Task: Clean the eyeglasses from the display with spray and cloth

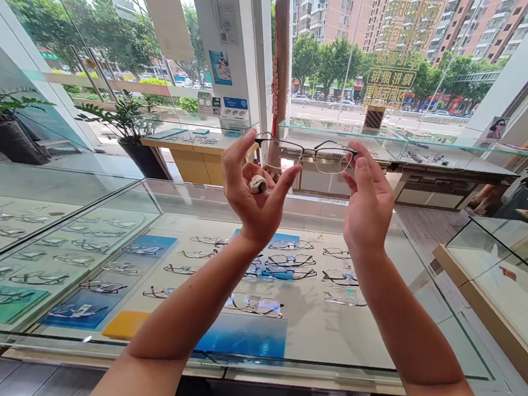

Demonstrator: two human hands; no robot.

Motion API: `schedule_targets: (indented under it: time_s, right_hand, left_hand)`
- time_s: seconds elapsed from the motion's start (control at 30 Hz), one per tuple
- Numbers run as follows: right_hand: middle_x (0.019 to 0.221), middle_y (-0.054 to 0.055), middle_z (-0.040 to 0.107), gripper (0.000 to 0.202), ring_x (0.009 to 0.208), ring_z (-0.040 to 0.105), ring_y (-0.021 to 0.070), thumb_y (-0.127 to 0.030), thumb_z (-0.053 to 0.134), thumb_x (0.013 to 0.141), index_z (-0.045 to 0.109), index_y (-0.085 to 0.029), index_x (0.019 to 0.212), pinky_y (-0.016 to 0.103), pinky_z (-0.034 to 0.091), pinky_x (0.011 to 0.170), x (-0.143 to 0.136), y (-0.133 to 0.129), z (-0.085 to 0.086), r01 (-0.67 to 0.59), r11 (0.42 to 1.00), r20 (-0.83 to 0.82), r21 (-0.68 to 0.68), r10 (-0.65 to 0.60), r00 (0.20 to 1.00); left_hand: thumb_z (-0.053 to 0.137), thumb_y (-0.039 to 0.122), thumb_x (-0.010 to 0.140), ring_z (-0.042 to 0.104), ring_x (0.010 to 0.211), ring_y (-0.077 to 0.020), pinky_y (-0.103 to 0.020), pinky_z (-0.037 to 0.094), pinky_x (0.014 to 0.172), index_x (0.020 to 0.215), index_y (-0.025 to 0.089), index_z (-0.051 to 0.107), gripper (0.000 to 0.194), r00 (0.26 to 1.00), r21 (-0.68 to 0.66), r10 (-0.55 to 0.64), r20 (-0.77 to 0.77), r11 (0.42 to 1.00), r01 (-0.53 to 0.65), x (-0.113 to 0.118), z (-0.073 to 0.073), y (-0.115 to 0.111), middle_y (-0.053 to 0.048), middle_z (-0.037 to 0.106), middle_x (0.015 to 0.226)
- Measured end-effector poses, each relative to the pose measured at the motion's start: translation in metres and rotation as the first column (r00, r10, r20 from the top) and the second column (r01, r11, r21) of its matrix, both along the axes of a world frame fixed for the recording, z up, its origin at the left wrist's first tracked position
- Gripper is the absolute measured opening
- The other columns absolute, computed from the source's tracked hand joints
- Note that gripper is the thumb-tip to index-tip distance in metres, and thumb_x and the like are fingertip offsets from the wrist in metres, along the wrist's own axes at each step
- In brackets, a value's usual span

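Observation:
A pair of half-rim eyeglasses (308, 151) with a dark upper frame is held up in the air, level with the far counters. My left hand (259, 188) grips the left end of the frame, its thumb near the lower edge of the left lens. Tucked in that palm is a small pale crumpled thing (258, 185), perhaps a cloth. The fingers of my right hand (369, 197) are pinched on the right end of the frame. Below both forearms several eyeglasses (290, 261) lie in rows inside the glass display case (305, 342).
A second glass case (507, 276) stands at the right, and display counters (458, 163) line the window. Potted plants (132, 126) stand at the left. A yellow block (128, 324) and blue cards (248, 336) lie inside the near case.

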State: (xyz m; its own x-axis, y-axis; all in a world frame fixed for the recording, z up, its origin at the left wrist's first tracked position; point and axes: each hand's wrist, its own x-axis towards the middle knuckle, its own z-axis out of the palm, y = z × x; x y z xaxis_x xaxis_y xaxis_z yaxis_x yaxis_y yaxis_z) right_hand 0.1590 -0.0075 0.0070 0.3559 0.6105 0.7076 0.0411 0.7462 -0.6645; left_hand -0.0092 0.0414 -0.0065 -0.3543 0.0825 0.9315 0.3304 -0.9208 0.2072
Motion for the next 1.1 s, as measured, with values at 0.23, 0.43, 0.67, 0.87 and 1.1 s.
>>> schedule_targets:
  time_s: [0.23,0.43,0.67,0.87,1.1]
  right_hand:
    - [0.156,0.008,0.069,0.042,0.15,0.065,0.0308,-0.049,0.059,0.11,0.074,-0.031,0.144,0.054,0.058,0.123,-0.002,-0.004,0.001,0.02,0.999,-0.013,0.05,-0.019,1.0]
    - [0.141,0.007,0.077,0.029,0.135,0.072,0.0288,-0.046,0.068,0.105,0.079,-0.03,0.127,0.05,0.063,0.113,-0.008,-0.015,0.007,0.115,0.981,-0.057,0.155,-0.107,0.993]
    - [0.13,0.007,0.081,0.024,0.128,0.077,0.0251,-0.043,0.064,0.105,0.076,-0.028,0.12,0.048,0.06,0.116,-0.005,-0.019,0.012,0.039,0.986,-0.019,0.162,-0.037,0.999]
    - [0.124,0.008,0.082,0.025,0.128,0.077,0.0262,-0.043,0.059,0.105,0.075,-0.028,0.117,0.05,0.06,0.119,-0.005,-0.022,0.014,0.02,0.993,-0.014,0.115,-0.019,1.0]
    - [0.126,0.009,0.081,0.03,0.131,0.076,0.0261,-0.043,0.052,0.109,0.074,-0.029,0.124,0.05,0.061,0.116,-0.004,-0.017,0.012,0.06,0.993,0.055,0.097,-0.066,0.996]
  left_hand:
    - [0.092,0.049,0.089,0.067,0.077,-0.0149,-0.031,0.051,0.056,0.151,0.035,0.059,0.072,1.0,0.045,-0.018,-0.015,0.999,0.018,0.001,0.001,0.003,-0.012,0.067,0.156]
    - [0.089,0.054,0.091,0.069,0.077,-0.0154,-0.032,0.049,0.053,0.15,0.036,0.059,0.069,0.999,0.009,-0.038,-0.009,0.999,0.038,0.0,0.003,0.004,-0.012,0.069,0.155]
    - [0.095,0.049,0.087,0.064,0.069,-0.0121,-0.029,0.045,0.05,0.139,0.035,0.066,0.061,0.988,-0.049,-0.149,-0.028,0.988,0.148,0.001,0.007,0.003,-0.01,0.075,0.147]
    - [0.094,0.051,0.087,0.077,0.102,-0.0215,-0.029,0.055,0.06,0.139,0.033,0.067,0.061,0.987,-0.103,-0.153,-0.057,0.984,0.146,0.0,0.007,0.003,-0.011,0.076,0.143]
    - [0.09,0.06,0.09,0.081,0.1,-0.0224,-0.031,0.062,0.067,0.146,0.036,0.061,0.068,0.988,-0.144,-0.125,-0.088,0.983,0.112,-0.002,0.001,0.009,-0.011,0.072,0.149]
